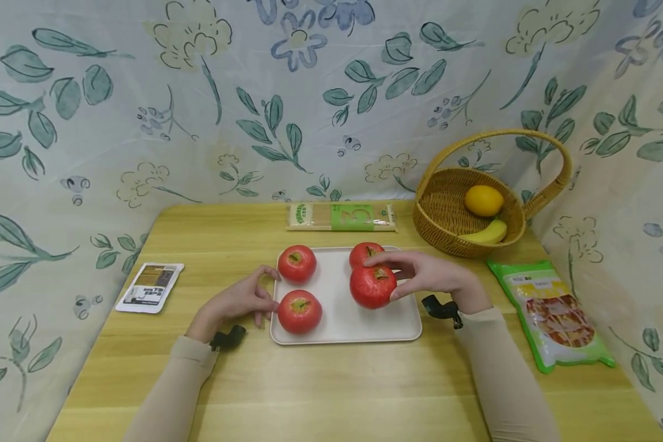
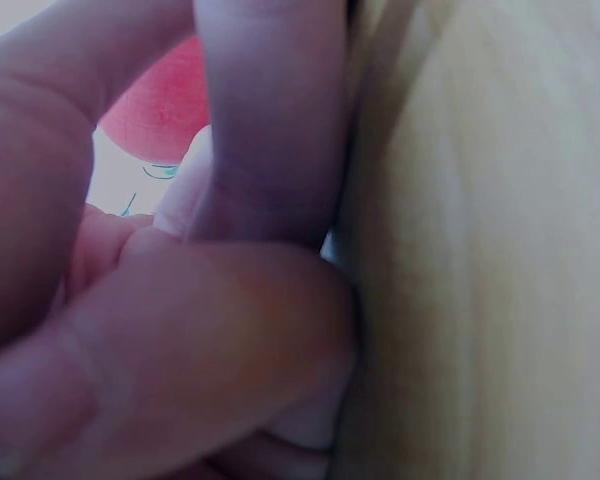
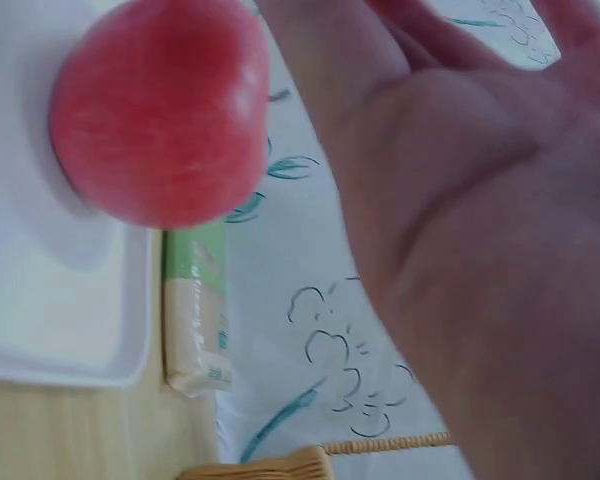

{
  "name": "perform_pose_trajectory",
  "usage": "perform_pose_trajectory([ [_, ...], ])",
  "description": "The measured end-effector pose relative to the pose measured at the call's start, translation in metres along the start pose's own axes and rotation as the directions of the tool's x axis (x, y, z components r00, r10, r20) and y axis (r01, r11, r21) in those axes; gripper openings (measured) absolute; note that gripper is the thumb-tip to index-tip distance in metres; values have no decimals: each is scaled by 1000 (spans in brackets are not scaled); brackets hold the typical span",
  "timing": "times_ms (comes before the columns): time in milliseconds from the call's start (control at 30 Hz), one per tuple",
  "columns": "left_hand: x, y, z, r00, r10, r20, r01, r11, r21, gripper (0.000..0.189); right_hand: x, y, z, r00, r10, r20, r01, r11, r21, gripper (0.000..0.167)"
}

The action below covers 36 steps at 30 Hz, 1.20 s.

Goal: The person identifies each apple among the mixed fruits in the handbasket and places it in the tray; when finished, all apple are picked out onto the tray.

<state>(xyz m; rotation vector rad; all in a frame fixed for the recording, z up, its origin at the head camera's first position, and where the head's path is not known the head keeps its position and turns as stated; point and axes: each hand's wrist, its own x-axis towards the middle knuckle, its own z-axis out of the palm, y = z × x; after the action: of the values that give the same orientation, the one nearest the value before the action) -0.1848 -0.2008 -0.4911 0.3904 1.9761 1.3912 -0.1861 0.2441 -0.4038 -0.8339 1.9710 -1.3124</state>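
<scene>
My right hand (image 1: 428, 273) holds a red apple (image 1: 372, 286) over the right half of a white tray (image 1: 337, 313), fingers on its far side and thumb at its right. In the right wrist view, this apple (image 3: 160, 115) shows close over the tray. Just behind it, a second apple (image 1: 364, 253) is partly covered. Two more apples, one at the back (image 1: 297, 264) and one in front (image 1: 300, 312), sit along the tray's left side. My left hand (image 1: 240, 298) rests at the left rim, with bent, relaxed fingers; its fingers (image 2: 270, 120) fill the left wrist view.
Behind the tray lies a noodle packet (image 1: 341, 217). At the back right, a wicker basket (image 1: 439, 230) with a tall handle holds an orange fruit (image 1: 484, 201) and a banana (image 1: 486, 233). A green-edged food bag (image 1: 555, 316) lies right, a white pouch (image 1: 150, 287) left.
</scene>
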Motion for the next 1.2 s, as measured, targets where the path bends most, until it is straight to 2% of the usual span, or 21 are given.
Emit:
perform_pose_trajectory([
  [167, 0, 1, 0, 1000, 1, 1, -1, 1000, -5, 67, 9, 7, 5, 992, 0, 129, 5, 999, -38, 61],
  [267, -1, 1, 1, 1000, 5, 1, -5, 1000, -6, 67, 12, 12, 8, 984, 13, 176, -3, 998, -57, 60],
  [400, -1, 1, 1, 1000, 6, 2, -6, 1000, -6, 67, 14, 16, 11, 974, 67, 218, -55, 997, -58, 58],
  [733, 0, 0, 1, 1000, 10, 2, -10, 1000, -5, 67, 18, 19, 16, 960, 193, 205, -171, 978, -119, 58],
  [900, 1, -1, 0, 1000, 10, 3, -10, 1000, -1, 68, 18, 23, 17, 957, 202, 207, -173, 974, -149, 60],
  [1200, 1, -4, 0, 1000, -3, -1, 3, 1000, -1, 69, 17, 25, 18, 959, 182, 216, -156, 979, -130, 57],
])
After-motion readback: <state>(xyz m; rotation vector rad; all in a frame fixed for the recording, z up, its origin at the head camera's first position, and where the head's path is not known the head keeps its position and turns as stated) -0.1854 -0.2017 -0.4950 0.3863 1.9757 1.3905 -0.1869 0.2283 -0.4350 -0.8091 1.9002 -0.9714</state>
